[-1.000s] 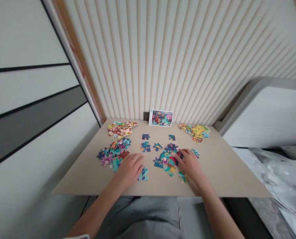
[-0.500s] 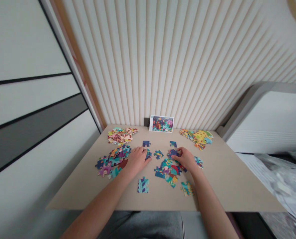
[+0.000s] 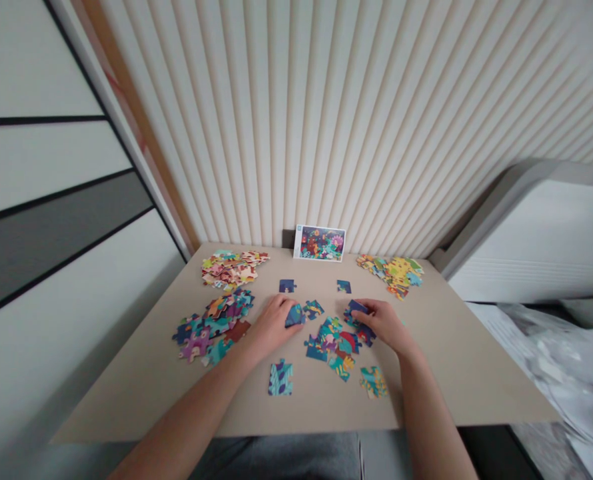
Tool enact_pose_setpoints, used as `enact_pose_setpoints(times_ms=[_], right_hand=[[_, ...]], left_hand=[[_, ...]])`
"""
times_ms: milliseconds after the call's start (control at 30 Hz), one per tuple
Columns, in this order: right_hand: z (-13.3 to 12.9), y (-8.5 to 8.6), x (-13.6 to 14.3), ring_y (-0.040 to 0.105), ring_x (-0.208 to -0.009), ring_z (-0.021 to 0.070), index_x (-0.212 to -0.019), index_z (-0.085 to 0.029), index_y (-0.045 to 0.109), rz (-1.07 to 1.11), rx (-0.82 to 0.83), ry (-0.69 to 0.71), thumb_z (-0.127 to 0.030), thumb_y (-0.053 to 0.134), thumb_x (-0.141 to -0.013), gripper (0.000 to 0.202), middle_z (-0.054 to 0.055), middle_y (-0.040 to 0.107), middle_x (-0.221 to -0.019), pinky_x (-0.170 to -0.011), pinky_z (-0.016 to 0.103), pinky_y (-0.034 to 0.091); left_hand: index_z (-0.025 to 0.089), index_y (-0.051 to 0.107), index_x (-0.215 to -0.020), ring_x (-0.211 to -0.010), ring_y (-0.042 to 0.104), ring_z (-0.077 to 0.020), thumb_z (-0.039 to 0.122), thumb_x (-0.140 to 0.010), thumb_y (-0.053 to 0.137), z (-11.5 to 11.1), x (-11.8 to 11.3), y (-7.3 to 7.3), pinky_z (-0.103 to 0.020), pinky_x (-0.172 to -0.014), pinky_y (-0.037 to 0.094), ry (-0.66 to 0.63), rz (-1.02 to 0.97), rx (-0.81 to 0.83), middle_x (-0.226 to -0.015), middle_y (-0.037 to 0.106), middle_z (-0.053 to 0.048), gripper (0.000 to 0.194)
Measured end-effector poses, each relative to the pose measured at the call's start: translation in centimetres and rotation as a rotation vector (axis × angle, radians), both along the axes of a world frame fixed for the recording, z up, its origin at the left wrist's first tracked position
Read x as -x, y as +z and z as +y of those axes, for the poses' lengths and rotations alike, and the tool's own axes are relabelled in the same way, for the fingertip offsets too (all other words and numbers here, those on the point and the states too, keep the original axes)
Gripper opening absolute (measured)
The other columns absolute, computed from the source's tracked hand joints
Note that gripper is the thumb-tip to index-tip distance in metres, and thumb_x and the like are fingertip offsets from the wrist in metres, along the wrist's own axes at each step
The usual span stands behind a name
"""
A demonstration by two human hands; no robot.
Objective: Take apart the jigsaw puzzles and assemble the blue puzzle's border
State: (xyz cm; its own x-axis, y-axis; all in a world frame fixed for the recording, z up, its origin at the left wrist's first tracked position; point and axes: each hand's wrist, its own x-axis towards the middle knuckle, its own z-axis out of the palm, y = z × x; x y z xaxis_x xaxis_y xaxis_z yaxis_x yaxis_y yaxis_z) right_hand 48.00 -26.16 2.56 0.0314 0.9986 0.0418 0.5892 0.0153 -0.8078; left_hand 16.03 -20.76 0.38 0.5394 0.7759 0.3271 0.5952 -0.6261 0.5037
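Note:
My left hand (image 3: 272, 321) is closed on a blue puzzle piece (image 3: 294, 316) near the middle of the table. Just right of that piece lies a blue and yellow piece (image 3: 313, 309). My right hand (image 3: 380, 321) pinches a dark blue piece (image 3: 357, 307) between thumb and fingers, above other dark pieces. Between and below the hands is a loose heap of colourful pieces (image 3: 330, 339). Two blue pieces lie farther back, one at the left (image 3: 287, 286) and one at the right (image 3: 344, 287).
A picture card (image 3: 320, 243) leans on the ribbed wall. Piece piles sit at back left (image 3: 231, 269), back right (image 3: 394, 272) and left (image 3: 215, 323). Single pieces lie near the front, one teal and purple (image 3: 280, 377), one teal and yellow (image 3: 374, 382).
The view has shifted slightly. The piece at my left hand is now tilted up and shows more. My right hand has moved a little right with its piece, uncovering dark pieces beneath.

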Motion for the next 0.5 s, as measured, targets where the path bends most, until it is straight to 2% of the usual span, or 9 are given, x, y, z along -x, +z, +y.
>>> enact_pose_setpoints(times_ms=[100,167,300,500], right_hand=[[-0.4,-0.3,-0.5,0.068,-0.085,0.0256,-0.108,-0.019,0.076,-0.309,0.006,-0.080,-0.046,0.072,-0.078,0.040,0.009,0.074,-0.097,-0.078,0.036,0.052],[-0.4,-0.7,-0.7,0.067,-0.091,0.0270,-0.114,-0.020,0.074,-0.433,0.043,-0.075,-0.048,0.075,-0.075,0.048,0.011,0.072,-0.103,-0.081,0.036,0.050],[-0.3,-1.1,-0.3,0.065,-0.096,0.0273,-0.119,-0.017,0.069,-0.490,0.122,-0.066,-0.047,0.077,-0.073,0.056,0.013,0.068,-0.111,-0.085,0.035,0.048],[-0.1,-1.1,1.1,0.062,-0.099,0.0278,-0.112,-0.016,0.067,-0.499,0.130,-0.094,-0.042,0.076,-0.075,0.046,0.014,0.065,-0.113,-0.086,0.035,0.046]], left_hand=[[0.023,0.057,-0.123,-0.121,0.053,-0.0265,0.032,-0.085,0.074,-0.2,-0.3,0.1,-0.042,-0.106,0.045,-0.035,-0.017,-0.016,-0.122,0.058,-0.008,0.042],[0.024,0.056,-0.126,-0.124,0.053,-0.0270,0.034,-0.086,0.073,-0.1,-0.6,0.1,-0.044,-0.108,0.044,-0.061,-0.017,-0.035,-0.126,0.059,-0.008,0.044],[0.024,0.052,-0.130,-0.130,0.051,-0.0275,0.037,-0.087,0.071,0.7,-1.9,-0.2,-0.046,-0.113,0.039,-0.133,0.011,-0.044,-0.136,0.058,-0.010,0.049],[0.024,0.047,-0.135,-0.135,0.050,-0.0263,0.041,-0.093,0.063,1.4,-3.0,-0.7,-0.048,-0.119,0.030,-0.189,0.045,-0.020,-0.142,0.056,-0.010,0.048]])
